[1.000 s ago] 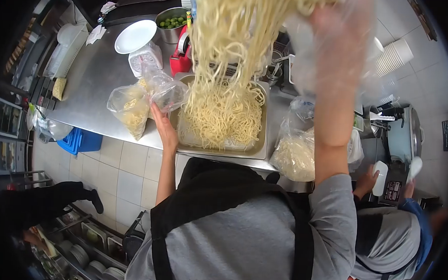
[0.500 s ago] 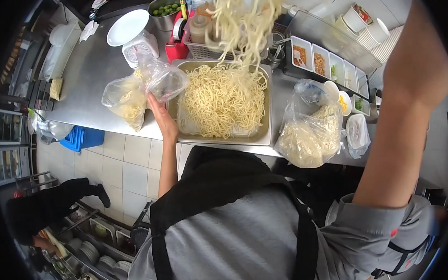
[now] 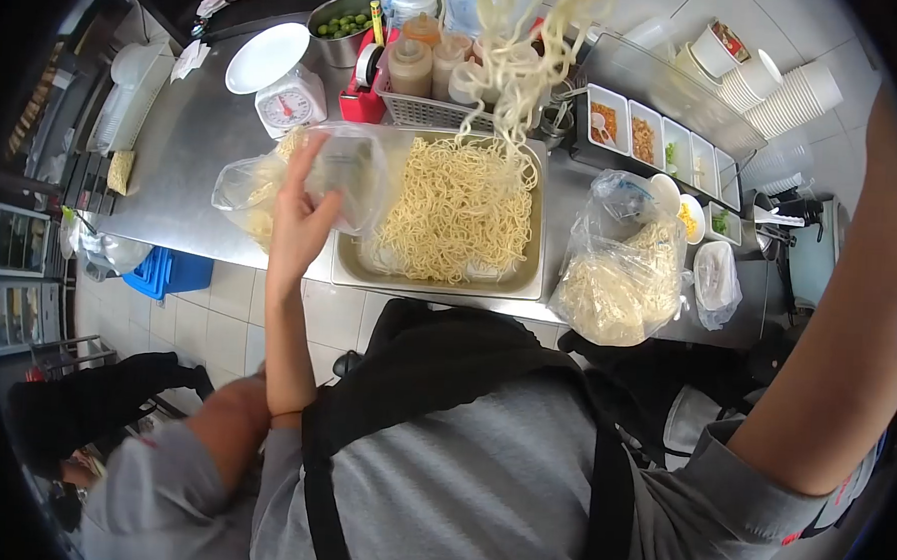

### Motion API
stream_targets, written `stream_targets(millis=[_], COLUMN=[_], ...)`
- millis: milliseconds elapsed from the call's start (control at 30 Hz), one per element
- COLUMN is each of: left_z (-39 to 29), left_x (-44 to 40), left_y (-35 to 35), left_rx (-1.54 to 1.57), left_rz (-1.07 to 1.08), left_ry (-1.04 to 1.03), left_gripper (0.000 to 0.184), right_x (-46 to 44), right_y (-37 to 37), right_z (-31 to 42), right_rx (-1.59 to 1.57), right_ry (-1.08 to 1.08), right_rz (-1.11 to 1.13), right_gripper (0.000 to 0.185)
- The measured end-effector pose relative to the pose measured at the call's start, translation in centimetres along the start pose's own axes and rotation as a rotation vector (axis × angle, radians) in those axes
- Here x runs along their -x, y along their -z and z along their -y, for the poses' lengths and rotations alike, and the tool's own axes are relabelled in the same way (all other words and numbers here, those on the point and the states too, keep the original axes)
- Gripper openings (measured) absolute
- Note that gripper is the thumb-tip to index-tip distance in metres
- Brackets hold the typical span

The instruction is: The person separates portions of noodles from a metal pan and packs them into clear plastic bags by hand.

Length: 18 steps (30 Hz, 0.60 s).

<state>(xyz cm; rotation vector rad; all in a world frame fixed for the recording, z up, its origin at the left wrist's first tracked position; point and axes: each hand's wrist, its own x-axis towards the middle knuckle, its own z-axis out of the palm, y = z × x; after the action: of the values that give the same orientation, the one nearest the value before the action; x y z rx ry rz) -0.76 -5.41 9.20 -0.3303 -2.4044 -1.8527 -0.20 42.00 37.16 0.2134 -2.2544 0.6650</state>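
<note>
My left hand (image 3: 303, 219) is raised with its fingers stretched and the thumb apart. It is against or just in front of a clear plastic bag (image 3: 358, 176), whose mouth reaches over the left end of the metal tray (image 3: 436, 286); whether they touch I cannot tell. A second part of bagged noodles (image 3: 252, 196) lies left of the hand. A loose heap of yellow noodles (image 3: 462, 211) fills much of the tray. More noodle strands (image 3: 523, 58) hang above it from the top edge. My right forearm (image 3: 835, 367) reaches up along the right edge, its hand out of view.
A tied bag of noodles (image 3: 618, 287) sits right of the tray. Behind are topping containers (image 3: 640, 133), a basket (image 3: 436, 112) of sauce bottles, and a kitchen scale (image 3: 291, 103) with a white plate. Another person's arm and grey sleeve (image 3: 175, 468) are close at lower left.
My left hand has risen from the tray's left edge and spread its fingers. The hanging strands have shifted right and thinned. My right arm has moved outward. Another person has come in at lower left.
</note>
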Motion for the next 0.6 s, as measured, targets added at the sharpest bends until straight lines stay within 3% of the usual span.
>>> stream_targets(millis=[67, 167, 367, 567, 600], left_z=[0.3, -2.0, -2.9, -5.4, -5.5], left_x=[-0.7, -1.3, -3.8, -6.8, -7.1], left_y=[-0.3, -1.6, -3.1, -4.2, -4.5], left_rx=[0.076, 0.269, 0.325, 0.388, 0.399], left_rz=[0.219, 0.416, 0.628, 0.663, 0.602], left_ry=[0.018, 0.239, 0.450, 0.413, 0.422], left_gripper=[0.067, 0.069, 0.077, 0.078, 0.064], right_x=[-0.4, -1.1, -1.0, -3.2, -3.5], right_y=[0.3, 1.1, 0.7, -1.1, -1.8], right_z=[-0.1, 0.0, 1.3, 3.3, 4.0], right_rx=[0.008, 0.028, 0.011, -0.103, -0.146], right_ry=[0.003, -0.003, -0.005, 0.030, 0.036], right_rz=[0.001, 0.001, 0.030, 0.088, 0.099], right_gripper=[0.059, 0.059, 0.058, 0.057, 0.056])
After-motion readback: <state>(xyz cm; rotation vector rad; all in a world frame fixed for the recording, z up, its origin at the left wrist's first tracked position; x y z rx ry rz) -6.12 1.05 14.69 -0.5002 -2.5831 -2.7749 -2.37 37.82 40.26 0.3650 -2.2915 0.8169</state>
